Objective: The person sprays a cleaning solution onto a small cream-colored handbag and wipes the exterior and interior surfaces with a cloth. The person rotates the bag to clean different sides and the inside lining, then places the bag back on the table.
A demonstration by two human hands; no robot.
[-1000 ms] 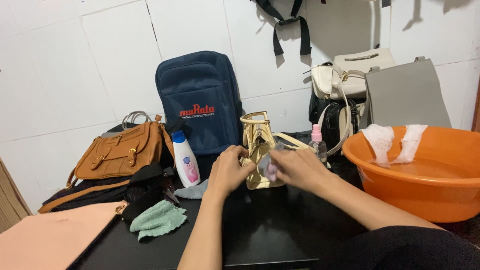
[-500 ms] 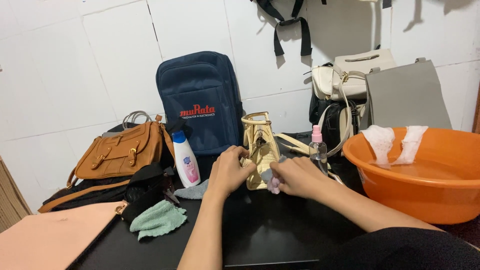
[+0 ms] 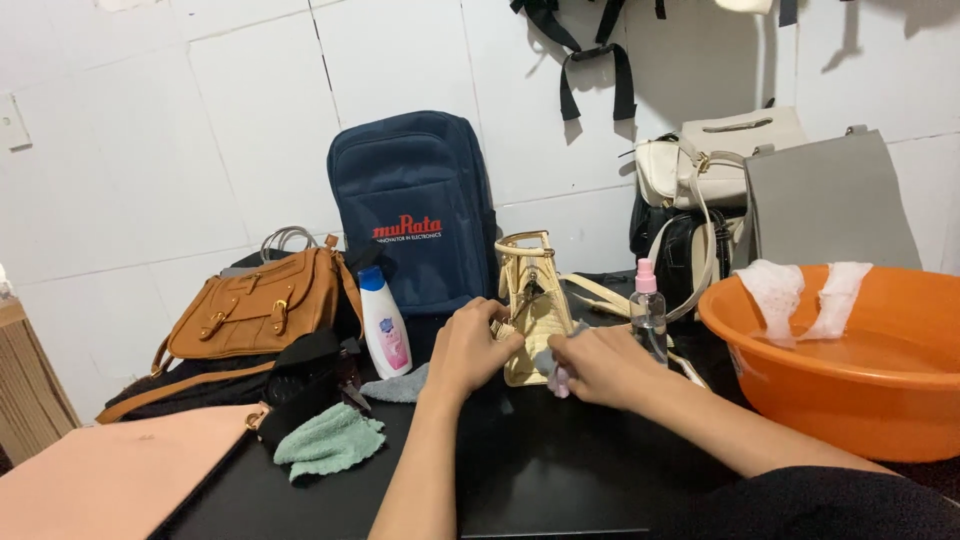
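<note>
At frame centre the left hand steadies the cream handbag on the desk, fingers clamped on its side. The right hand pinches a small cloth against it. Short, light strokes would suit. At right, the orange basin holds water, white cloths draped over its rim.

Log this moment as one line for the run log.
left hand: steadies cream handbag | right hand: presses small cloth on it | nearby: spray bottle, orange basin
</note>
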